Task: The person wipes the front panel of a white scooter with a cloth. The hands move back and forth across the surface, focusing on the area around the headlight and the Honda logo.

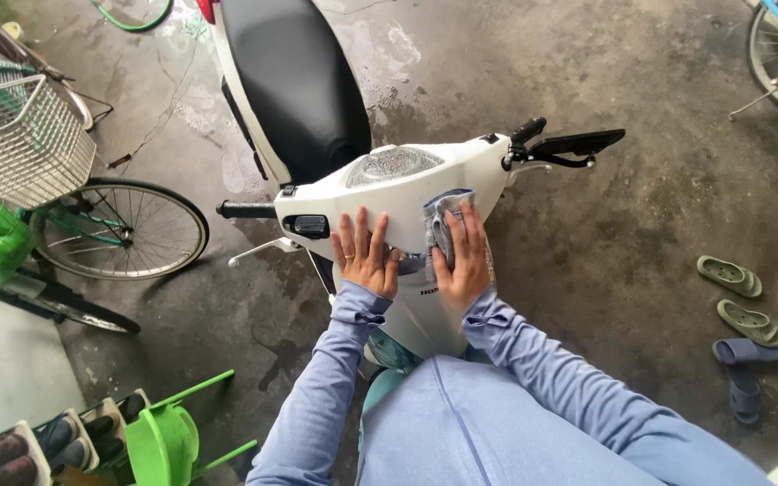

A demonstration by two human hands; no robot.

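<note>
At the far left a parked bicycle [92, 225] stands with a white wire basket [24, 139] above its wheel, and below it a green shoe rack [92, 441] holds pairs of shoes. Next comes the white scooter [407, 297], seen from its front, with its black seat [294, 81] stretching away and a black grip [245, 211] poking out on the left.

The left hand [366, 256] lies flat on the scooter's front cover with fingers spread, palm down, holding nothing. Just beside it, the right hand [463, 261] presses a folded grey cloth [443, 220] against the white panel below the speedometer lens [389, 165]; the fingers lie over the cloth rather than pinching it. Both sleeves are pale blue.

Further right, the handlebar's other end carries a brake lever and a black mirror [578, 142]. On the wet-looking concrete floor [605, 270] lie green slippers [740, 301] and a blue pair [745, 373], well apart from the scooter.

Judging from the stance, the person leans weight onto the cover. A hard push sideways could swing the handlebar, or rock the scooter on its stand. The damp floor could let a foot slip. Grit caught in the cloth could scratch the glossy panel.
</note>
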